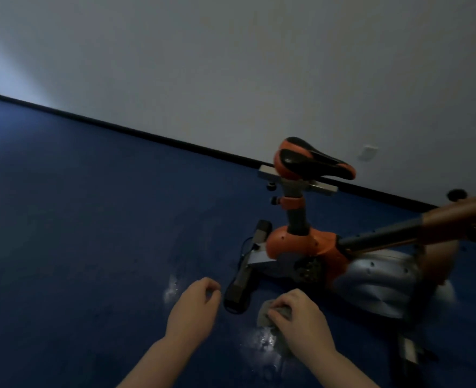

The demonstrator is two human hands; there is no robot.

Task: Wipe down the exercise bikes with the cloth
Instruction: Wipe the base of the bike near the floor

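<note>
An orange and silver exercise bike (309, 245) stands at the right, its black and orange saddle (312, 161) on top. Its black rear foot bar (245, 273) points toward me on the floor. My right hand (301, 323) grips a grey cloth (267, 315) just in front of the bike, beside the near end of the foot bar. My left hand (197, 306) hovers to the left of the bar, fingers loosely curled and holding nothing.
Blue floor (91, 219) spreads to the left, with pale shiny patches (264, 340) near my hands. A white wall (231, 65) with a black skirting runs behind the bike. A handlebar stem (393, 233) reaches right. Another dark frame part (410, 351) lies bottom right.
</note>
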